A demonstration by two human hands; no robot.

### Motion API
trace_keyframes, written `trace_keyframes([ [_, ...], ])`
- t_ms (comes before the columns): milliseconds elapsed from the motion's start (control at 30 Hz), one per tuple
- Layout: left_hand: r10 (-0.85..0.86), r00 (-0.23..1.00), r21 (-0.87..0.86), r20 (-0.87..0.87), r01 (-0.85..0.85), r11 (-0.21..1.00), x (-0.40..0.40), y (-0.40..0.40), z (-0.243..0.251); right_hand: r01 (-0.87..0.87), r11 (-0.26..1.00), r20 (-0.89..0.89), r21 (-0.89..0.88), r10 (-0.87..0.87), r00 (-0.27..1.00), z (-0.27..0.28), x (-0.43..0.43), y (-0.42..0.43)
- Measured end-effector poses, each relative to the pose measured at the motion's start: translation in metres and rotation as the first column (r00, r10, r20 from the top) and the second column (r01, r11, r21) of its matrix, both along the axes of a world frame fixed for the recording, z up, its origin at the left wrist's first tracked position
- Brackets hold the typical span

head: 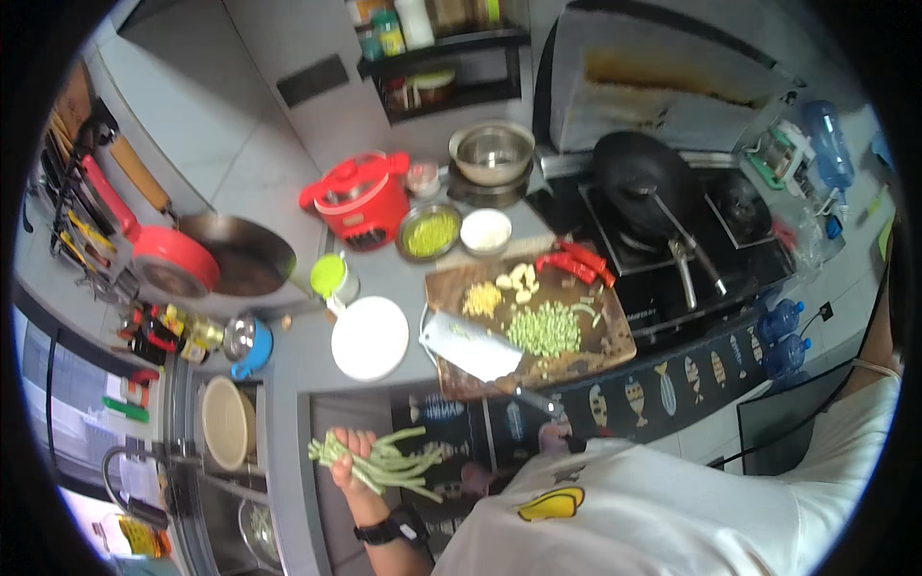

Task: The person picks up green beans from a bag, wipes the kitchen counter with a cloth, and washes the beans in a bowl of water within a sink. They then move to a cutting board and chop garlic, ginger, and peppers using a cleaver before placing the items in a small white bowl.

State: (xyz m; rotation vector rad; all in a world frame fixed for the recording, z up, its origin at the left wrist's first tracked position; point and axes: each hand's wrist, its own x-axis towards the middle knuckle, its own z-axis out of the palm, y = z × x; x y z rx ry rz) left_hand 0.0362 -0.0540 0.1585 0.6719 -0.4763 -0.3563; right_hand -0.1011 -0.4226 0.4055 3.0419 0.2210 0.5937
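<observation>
My left hand (351, 453) grips a bunch of long green beans (392, 464) below the counter edge. My right hand is out of view; only that arm shows at the far right. Up on the counter a wooden cutting board (454, 288) bears chopped green beans (545, 329), minced yellowish bits (481, 299), peeled garlic cloves (520, 281) and red chili peppers (576, 263). A cleaver (472, 347) lies across the board's near left part, its handle sticking out over the front edge.
Left of the board are a white round plate (370, 338), a green-lidded jar (335, 279) and a red cooker (364, 205). Bowls (430, 232) stand behind it. A black wok (641, 183) sits on the stove to the right. The sink (216, 497) is at lower left.
</observation>
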Motion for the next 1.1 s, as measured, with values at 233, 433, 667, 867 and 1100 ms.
trace_keyframes([
  [233, 0.095, 0.994, 0.073, -0.053, -0.091, 0.993, -0.035, 0.003, 0.004, -0.447, 0.741, -0.593, 0.501, 0.670, 0.447, -0.122, 0.015, 0.097],
  [433, 0.130, 0.991, 0.113, 0.014, -0.130, 0.985, -0.051, -0.002, 0.007, -0.356, 0.873, -0.680, 0.335, 0.485, 0.550, -0.074, 0.075, 0.071],
  [667, 0.222, 0.974, 0.317, -0.044, -0.197, 0.928, -0.058, 0.015, -0.015, 0.103, 0.989, -0.637, 0.105, -0.012, 0.771, -0.271, 0.010, 0.079],
  [867, 0.185, 0.972, 0.398, -0.146, -0.114, 0.910, -0.028, 0.012, -0.023, 0.298, 0.953, -0.504, 0.044, -0.237, 0.831, -0.275, 0.000, 0.088],
  [1100, 0.019, 0.978, 0.380, -0.206, 0.062, 0.923, 0.002, -0.005, -0.019, 0.056, 0.985, -0.384, 0.162, 0.010, 0.923, -0.205, 0.039, 0.102],
])
